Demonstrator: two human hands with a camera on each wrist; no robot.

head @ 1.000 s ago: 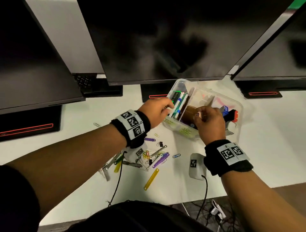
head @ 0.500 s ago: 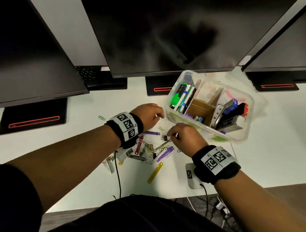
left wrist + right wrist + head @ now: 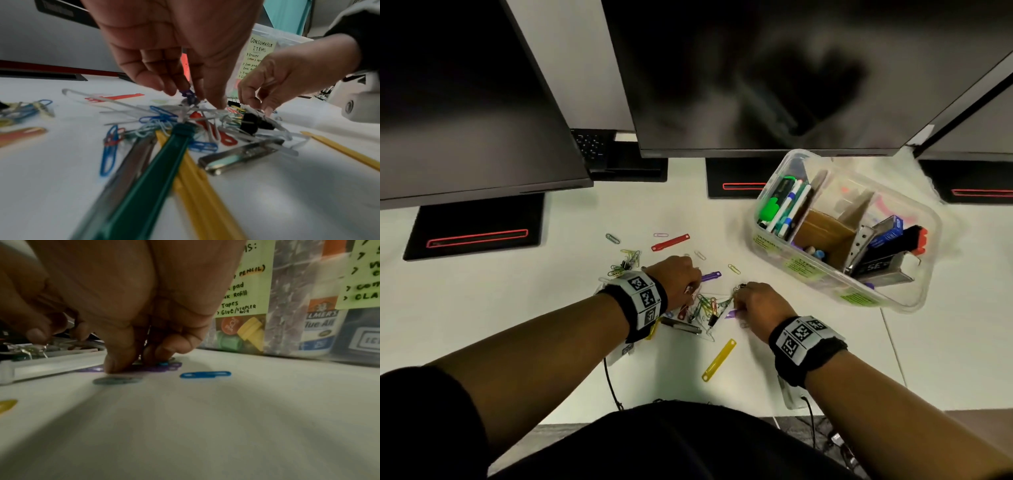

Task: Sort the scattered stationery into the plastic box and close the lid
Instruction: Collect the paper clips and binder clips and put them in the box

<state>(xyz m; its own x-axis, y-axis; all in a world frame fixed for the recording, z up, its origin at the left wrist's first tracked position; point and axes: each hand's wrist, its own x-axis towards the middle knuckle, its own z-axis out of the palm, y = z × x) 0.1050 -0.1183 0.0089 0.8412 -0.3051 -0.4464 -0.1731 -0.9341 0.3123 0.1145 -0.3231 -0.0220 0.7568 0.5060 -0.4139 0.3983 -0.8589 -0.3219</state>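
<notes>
A heap of coloured paper clips [image 3: 705, 307] [image 3: 160, 120], plastic fastener strips and black binder clips [image 3: 249, 123] lies on the white desk. My left hand [image 3: 693, 290] hangs over its left side, fingertips [image 3: 170, 91] curled and pinching a small purple clip [image 3: 187, 94]. My right hand [image 3: 736, 298] is at the heap's right side; its thumb and finger [image 3: 117, 365] pinch a purple strip [image 3: 164, 369] flat on the desk. The clear plastic box [image 3: 900, 310] [image 3: 287, 288] stands without a lid to the right, holding markers, glue and a stapler.
A yellow strip [image 3: 719, 359], a red strip [image 3: 670, 242], a metal fastener [image 3: 681, 325] and a blue clip [image 3: 205, 374] lie loose around the heap. Three dark monitors [image 3: 756, 68] overhang the back of the desk. The desk's front edge [image 3: 722, 416] is near my body.
Both hands have come away from the box and dropped onto the heap of clips. The right hand moved left and down; the left hand drew back toward me.
</notes>
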